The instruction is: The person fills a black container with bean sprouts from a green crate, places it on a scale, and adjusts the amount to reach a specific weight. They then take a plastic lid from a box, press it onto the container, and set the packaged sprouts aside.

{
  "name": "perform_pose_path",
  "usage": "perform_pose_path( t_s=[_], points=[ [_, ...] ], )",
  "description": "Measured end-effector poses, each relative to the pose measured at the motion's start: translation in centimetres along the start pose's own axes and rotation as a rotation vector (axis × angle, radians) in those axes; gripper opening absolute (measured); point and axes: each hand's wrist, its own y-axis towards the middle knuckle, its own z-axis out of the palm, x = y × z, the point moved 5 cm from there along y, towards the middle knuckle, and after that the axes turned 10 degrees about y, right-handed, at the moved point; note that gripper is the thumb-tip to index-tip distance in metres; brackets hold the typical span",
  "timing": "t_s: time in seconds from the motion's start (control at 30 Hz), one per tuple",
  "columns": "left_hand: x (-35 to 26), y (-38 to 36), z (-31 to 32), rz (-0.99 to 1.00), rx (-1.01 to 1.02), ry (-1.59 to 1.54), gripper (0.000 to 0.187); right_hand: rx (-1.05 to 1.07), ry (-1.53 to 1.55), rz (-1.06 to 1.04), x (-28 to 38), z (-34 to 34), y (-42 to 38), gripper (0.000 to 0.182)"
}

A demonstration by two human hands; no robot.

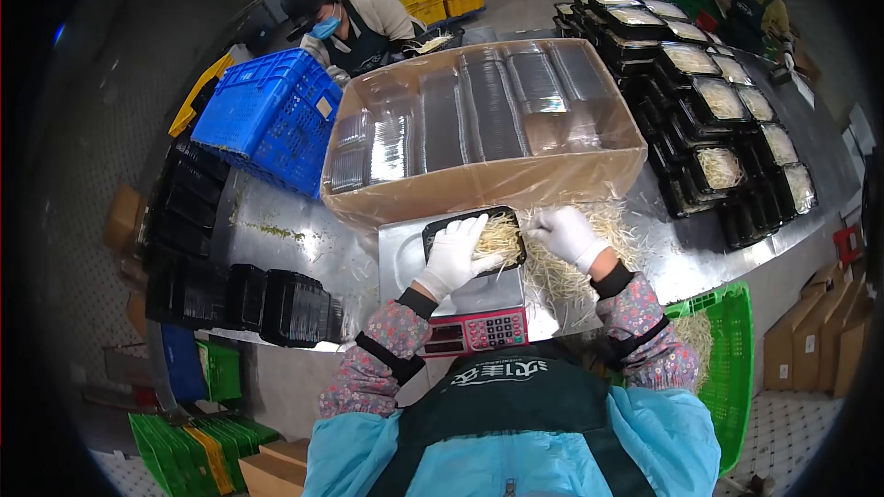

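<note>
A black plastic tray [430, 237] with bean sprouts [498, 241] in it sits on the metal plate of a weighing scale [391, 262] with a red keypad. My left hand [454, 256], in a white glove, lies over the tray's left part with its fingers stretched across the sprouts. Just right of the tray is my right hand [566, 237], also gloved, its fingers curled together in a pinch. Whatever is between those fingertips is too small to make out. Beneath and beside that hand spreads a loose pile of bean sprouts [603, 225].
Behind the scale stands a carton [479, 179] of clear plastic lids. A blue crate [267, 120] is left of it. Stacked black trays [295, 308] line the left; filled trays [718, 168] rise at right. A green crate [737, 359] sits below. Two people work across the table.
</note>
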Motion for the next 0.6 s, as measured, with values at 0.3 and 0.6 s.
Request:
perform_pose_path(
  t_s=[0.3,0.6],
  points=[
    [-1.1,-2.1,-4.7,-0.073,-0.124,-0.072,0.102,-0.185,-0.375,0.107,-6.1,-4.4,-3.7,0.053],
    [0.7,0.5,1.0,-0.026,0.039,0.036,0.059,0.135,0.133,0.232,3.0,9.9,2.0,0.085]
  ],
)
